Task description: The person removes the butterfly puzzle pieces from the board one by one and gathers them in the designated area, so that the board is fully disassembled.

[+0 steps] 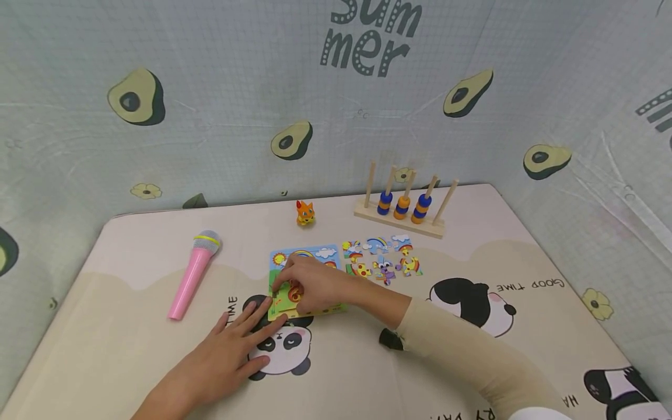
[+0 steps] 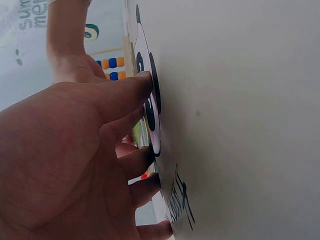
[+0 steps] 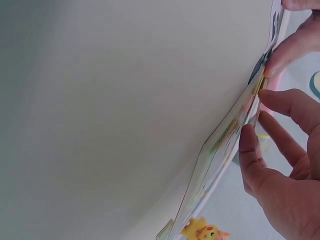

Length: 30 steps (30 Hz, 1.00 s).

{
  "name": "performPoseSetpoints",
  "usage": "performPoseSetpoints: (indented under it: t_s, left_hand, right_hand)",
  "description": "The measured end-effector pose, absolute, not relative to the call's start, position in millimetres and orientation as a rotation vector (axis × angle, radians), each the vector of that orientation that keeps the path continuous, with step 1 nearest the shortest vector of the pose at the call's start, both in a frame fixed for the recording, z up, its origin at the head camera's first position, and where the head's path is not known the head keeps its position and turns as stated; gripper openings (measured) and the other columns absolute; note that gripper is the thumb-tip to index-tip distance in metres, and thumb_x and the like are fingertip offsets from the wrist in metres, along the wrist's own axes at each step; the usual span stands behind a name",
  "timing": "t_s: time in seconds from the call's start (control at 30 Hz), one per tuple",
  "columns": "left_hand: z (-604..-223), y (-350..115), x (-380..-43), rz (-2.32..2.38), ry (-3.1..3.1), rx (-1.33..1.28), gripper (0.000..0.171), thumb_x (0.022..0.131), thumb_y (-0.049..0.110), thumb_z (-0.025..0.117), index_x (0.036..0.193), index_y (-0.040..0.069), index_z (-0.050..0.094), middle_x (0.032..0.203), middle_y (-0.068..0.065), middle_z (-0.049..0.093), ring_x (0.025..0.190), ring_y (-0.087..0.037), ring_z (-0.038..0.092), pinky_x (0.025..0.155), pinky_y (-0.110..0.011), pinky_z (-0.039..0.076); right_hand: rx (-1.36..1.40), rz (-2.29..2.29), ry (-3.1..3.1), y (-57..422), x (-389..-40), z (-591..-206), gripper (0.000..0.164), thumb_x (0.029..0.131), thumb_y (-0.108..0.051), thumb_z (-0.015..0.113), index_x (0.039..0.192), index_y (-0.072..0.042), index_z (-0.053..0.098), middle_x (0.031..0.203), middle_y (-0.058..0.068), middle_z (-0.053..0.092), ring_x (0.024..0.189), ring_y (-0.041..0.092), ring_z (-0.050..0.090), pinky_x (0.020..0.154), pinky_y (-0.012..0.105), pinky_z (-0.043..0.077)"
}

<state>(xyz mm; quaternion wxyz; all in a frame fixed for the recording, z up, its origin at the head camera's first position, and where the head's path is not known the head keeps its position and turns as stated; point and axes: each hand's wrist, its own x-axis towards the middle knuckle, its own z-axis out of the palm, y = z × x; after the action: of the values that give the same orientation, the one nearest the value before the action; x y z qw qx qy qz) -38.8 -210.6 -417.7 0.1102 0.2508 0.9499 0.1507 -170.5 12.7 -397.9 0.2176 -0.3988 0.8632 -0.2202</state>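
Note:
A colourful picture puzzle board point(image 1: 326, 254) lies flat on the table, partly hidden under my right hand point(image 1: 317, 283). Between thumb and fingertips, the right hand pinches a thin puzzle piece point(image 3: 258, 111), seen nearly edge-on close over the board in the right wrist view. My left hand point(image 1: 223, 357) is palm down with fingers spread, its fingertips at the board's lower left corner. To the right of the board, several loose puzzle pieces point(image 1: 384, 269) are laid out in two rows.
A pink toy microphone point(image 1: 191, 277) lies to the left. Behind the board stands a small orange animal figure point(image 1: 305, 213). At the back right is a wooden peg stand point(image 1: 401, 220) with blue and orange beads. A printed cloth point(image 1: 420, 350) covers the table.

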Motion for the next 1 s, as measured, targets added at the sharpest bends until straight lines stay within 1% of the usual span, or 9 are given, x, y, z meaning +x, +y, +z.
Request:
performPoseSetpoints:
  t_s: [0.1, 0.23, 0.37, 0.5, 0.7, 0.9, 1.0]
  left_hand:
    - [-418, -211, -39, 0.437, 2.798, 0.739, 0.063, 0.101, 0.043, 0.065, 0.16, 0.035, 0.043, 0.174, -0.007, 0.024, 0.155, -0.044, 0.033, 0.113, -0.078, 0.028]
    - [-418, -210, -39, 0.436, 2.777, 0.711, 0.064, 0.101, 0.044, 0.065, 0.16, 0.036, 0.042, 0.174, -0.006, 0.024, 0.155, -0.044, 0.032, 0.114, -0.079, 0.027]
    - [-418, -209, -40, 0.445, 2.756, 0.692, 0.065, 0.1, 0.045, 0.066, 0.16, 0.036, 0.042, 0.174, -0.006, 0.024, 0.156, -0.044, 0.031, 0.114, -0.079, 0.026]
    - [-417, -209, -40, 0.444, 2.753, 0.685, 0.065, 0.1, 0.045, 0.066, 0.16, 0.036, 0.042, 0.174, -0.006, 0.025, 0.155, -0.044, 0.031, 0.114, -0.079, 0.025]
    - [-416, -208, -40, 0.447, 2.743, 0.658, 0.066, 0.1, 0.046, 0.066, 0.16, 0.037, 0.042, 0.174, -0.006, 0.025, 0.156, -0.043, 0.03, 0.116, -0.078, 0.024]
    - [-415, -208, -41, 0.454, 2.748, 0.661, 0.065, 0.1, 0.046, 0.066, 0.16, 0.038, 0.042, 0.174, -0.006, 0.025, 0.156, -0.043, 0.03, 0.116, -0.078, 0.025]
    - [-415, -208, -41, 0.455, 2.75, 0.656, 0.065, 0.1, 0.045, 0.066, 0.16, 0.038, 0.041, 0.174, -0.006, 0.025, 0.156, -0.042, 0.03, 0.116, -0.078, 0.025]
  right_hand:
    - [-1.118, -0.624, 2.402, 17, -172, -399, 0.055, 0.076, -0.007, 0.084, 0.126, -0.03, 0.074, 0.119, -0.005, 0.054, 0.103, 0.009, 0.048, 0.082, 0.021, 0.045]
    - [-1.119, -0.622, 2.417, 22, -172, -400, 0.057, 0.077, -0.009, 0.085, 0.128, -0.03, 0.073, 0.12, -0.006, 0.052, 0.099, 0.01, 0.049, 0.076, 0.021, 0.045]
    - [-1.116, -0.654, 2.406, 28, -171, -401, 0.054, 0.078, -0.009, 0.086, 0.128, -0.028, 0.073, 0.12, -0.006, 0.053, 0.095, 0.008, 0.052, 0.077, 0.02, 0.047]
    - [-1.113, -0.71, 2.379, 37, -171, -401, 0.052, 0.078, -0.005, 0.083, 0.125, -0.025, 0.074, 0.115, -0.005, 0.054, 0.091, 0.009, 0.055, 0.077, 0.019, 0.05]
    - [-1.051, -0.765, 2.373, 52, -169, -399, 0.052, 0.078, -0.005, 0.085, 0.124, -0.028, 0.076, 0.117, -0.003, 0.056, 0.096, 0.011, 0.054, 0.078, 0.021, 0.051]
    - [-1.014, -0.745, 2.407, 65, -166, -396, 0.054, 0.079, -0.005, 0.083, 0.127, -0.028, 0.075, 0.121, -0.004, 0.058, 0.103, 0.011, 0.054, 0.084, 0.024, 0.052]
    - [-0.974, -0.74, 2.418, 73, -164, -394, 0.056, 0.078, -0.003, 0.083, 0.128, -0.028, 0.075, 0.122, -0.003, 0.058, 0.103, 0.012, 0.055, 0.086, 0.026, 0.052]
